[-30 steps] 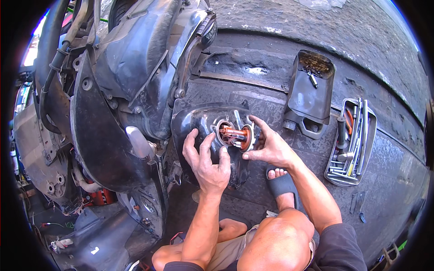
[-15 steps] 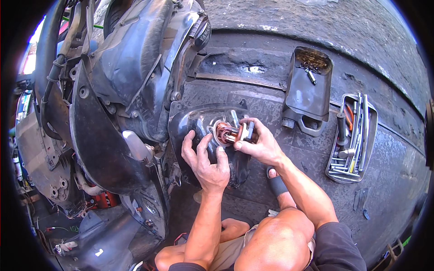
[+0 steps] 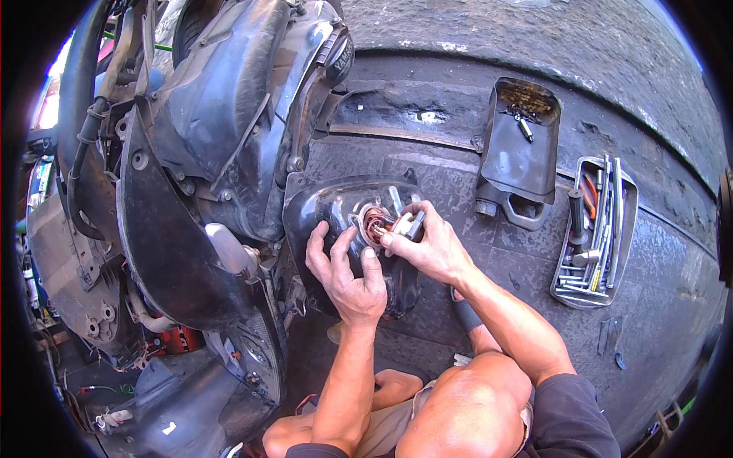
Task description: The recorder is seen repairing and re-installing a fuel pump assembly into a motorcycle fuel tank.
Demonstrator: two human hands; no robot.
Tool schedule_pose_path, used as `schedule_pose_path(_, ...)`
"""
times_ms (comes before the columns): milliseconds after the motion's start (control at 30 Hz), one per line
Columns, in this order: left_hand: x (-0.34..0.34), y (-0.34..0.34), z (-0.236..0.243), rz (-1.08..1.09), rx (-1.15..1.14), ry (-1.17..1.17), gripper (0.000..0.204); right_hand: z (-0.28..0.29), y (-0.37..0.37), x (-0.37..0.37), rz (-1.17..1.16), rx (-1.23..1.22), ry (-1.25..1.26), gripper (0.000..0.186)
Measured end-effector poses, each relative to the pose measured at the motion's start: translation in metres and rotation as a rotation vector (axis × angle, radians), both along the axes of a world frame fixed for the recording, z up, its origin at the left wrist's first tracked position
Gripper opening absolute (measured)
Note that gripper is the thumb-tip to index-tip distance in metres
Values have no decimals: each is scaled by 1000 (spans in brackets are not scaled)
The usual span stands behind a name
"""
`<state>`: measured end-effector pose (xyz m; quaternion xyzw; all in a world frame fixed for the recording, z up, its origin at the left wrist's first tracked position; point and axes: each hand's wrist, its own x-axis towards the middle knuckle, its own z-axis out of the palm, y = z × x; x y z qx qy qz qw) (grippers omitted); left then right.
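A black fuel tank (image 3: 313,200) lies before me, with a round opening (image 3: 372,221) whose inside looks reddish copper. My left hand (image 3: 348,278) rests on the tank with fingers spread, fingertips beside the opening's left rim. Between the thumb and fingers of my right hand (image 3: 435,248) is what looks like a fuel pump unit (image 3: 408,225), with a white and dark top. Its lower end is at the opening's right side; my fingers partly hide it, and how deep it goes I cannot tell. A metal stub (image 3: 396,199) stands on the tank just behind.
At left stands a partly stripped scooter (image 3: 221,130) with dark panels. A cut-open black jug (image 3: 521,172) holding small metal parts lies at the back right. Nearer right, a tray (image 3: 556,286) carries wrenches, a hammer and sockets. My bent knee (image 3: 466,408) is close below my hands.
My right hand has moved slightly left with the fuel pump unit, bringing it closer to the opening and tilting it. My left hand has stayed almost in place on the tank.
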<state>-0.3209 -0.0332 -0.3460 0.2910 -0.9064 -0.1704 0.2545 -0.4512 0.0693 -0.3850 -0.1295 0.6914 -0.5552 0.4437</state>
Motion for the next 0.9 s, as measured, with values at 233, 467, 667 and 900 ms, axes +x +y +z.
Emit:
schedule_pose_path(233, 2, -2, -2, -1, 5, 49, 39, -4, 4, 30, -94, -92, 313, 112)
schedule_pose_path(467, 2, -3, -3, -9, 4, 64, 43, -9, -8, 44, -161, -205, 480, 108)
schedule_pose_path(667, 1, -3, -3, -14, -7, 53, 44, -5, -10, 26, -57, -205, 597, 110)
schedule_pose_path(900, 1, -4, -3, -15, 3, 77, 45, -2, -15, 8, 27, -148, 546, 108)
